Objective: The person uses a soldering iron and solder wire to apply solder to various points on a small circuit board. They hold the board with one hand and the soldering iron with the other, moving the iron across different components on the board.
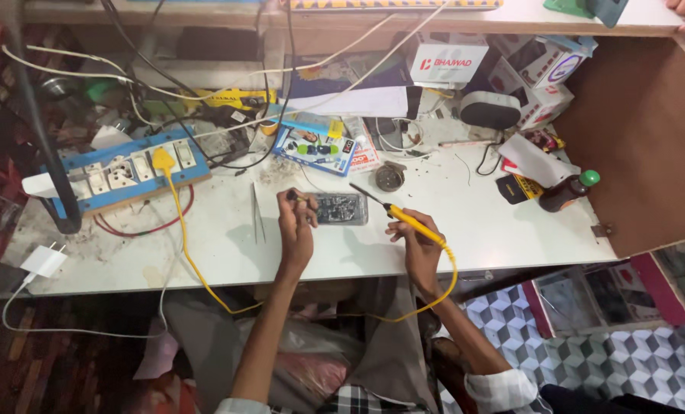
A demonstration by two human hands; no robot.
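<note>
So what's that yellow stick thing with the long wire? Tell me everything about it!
It is a soldering iron with a yellow, plastic-looking handle and a thin dark metal tip. The right hand grips the handle, tilting the iron so the tip points up-left toward the small opened device on the white table. The left hand rests at that device. A yellow cord runs from the handle, loops below the table edge, and ends in a yellow plug on the blue switchboard.

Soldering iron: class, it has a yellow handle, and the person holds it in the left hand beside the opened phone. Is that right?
Not quite. The head view shows the yellow-handled soldering iron in the right hand, not the left. The left hand rests at the opened phone.
</note>
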